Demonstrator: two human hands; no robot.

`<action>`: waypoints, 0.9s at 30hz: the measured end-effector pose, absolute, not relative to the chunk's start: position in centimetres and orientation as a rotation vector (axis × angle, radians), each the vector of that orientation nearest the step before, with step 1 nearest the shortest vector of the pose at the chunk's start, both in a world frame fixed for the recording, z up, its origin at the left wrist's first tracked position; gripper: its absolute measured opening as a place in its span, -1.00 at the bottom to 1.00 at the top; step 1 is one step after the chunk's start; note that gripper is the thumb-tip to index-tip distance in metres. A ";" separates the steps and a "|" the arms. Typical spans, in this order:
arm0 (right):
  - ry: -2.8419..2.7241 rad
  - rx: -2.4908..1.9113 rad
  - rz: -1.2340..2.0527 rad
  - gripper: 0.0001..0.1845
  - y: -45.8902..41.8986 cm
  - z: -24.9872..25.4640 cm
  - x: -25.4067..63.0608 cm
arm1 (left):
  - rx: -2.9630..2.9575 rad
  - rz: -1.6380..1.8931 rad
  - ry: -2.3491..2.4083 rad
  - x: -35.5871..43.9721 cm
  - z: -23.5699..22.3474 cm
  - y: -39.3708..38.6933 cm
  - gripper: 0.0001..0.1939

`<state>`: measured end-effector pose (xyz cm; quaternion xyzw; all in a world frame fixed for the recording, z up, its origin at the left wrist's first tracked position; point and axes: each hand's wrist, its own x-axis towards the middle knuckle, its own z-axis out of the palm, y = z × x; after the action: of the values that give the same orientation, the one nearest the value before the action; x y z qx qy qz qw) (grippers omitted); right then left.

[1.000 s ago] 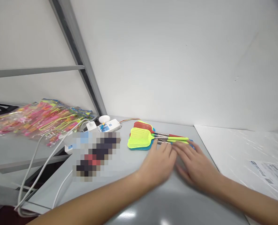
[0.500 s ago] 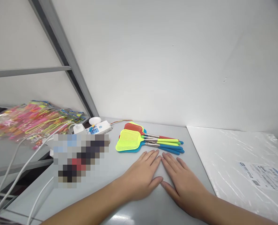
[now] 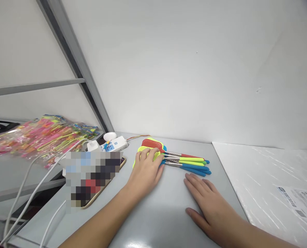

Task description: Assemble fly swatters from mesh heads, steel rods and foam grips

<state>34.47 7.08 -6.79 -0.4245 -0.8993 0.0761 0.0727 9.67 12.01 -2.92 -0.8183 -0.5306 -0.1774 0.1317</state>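
A pile of fly swatters lies on the grey table, with perforated heads to the left and handles to the right. They are yellow, red, blue and green, with thin metal rods. My left hand rests over the front yellow swatter head, its fingers bent and apart and its thumb beside the near edge of the pile. Contact under the fingertips is hidden. My right hand lies open and flat on the table, just in front of the blue handles, holding nothing.
Left of the pile lie a phone, mostly blurred out, and a white power strip with cables. Plastic-wrapped colourful items cover the shelf at far left. A white wrapped sheet lies to the right. Behind rises a white wall.
My left hand has moved from the table in front of the handles, forward and left onto the swatter heads. My right hand stays on the table. The camera view has shifted slightly.
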 end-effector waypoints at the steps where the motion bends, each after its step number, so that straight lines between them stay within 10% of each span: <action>1: -2.696 -1.282 0.231 -0.32 7.1 -6.8 34.4 | -2.355 -0.499 -1.542 9.7 -3.0 12.4 -0.68; 15: -2.667 -1.317 0.237 -0.31 7.0 -5.7 34.0 | -2.280 -0.528 -1.389 11.1 -4.2 14.3 -0.74; 27: -2.178 -1.012 -0.659 -0.47 6.6 -5.3 35.2 | -2.342 -0.865 -1.092 12.3 -2.9 8.3 -0.86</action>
<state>35.15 6.58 -5.29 -0.3851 -0.8286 -0.2509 0.3196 12.26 8.31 -2.91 -0.8409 -0.3920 -0.3106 0.2070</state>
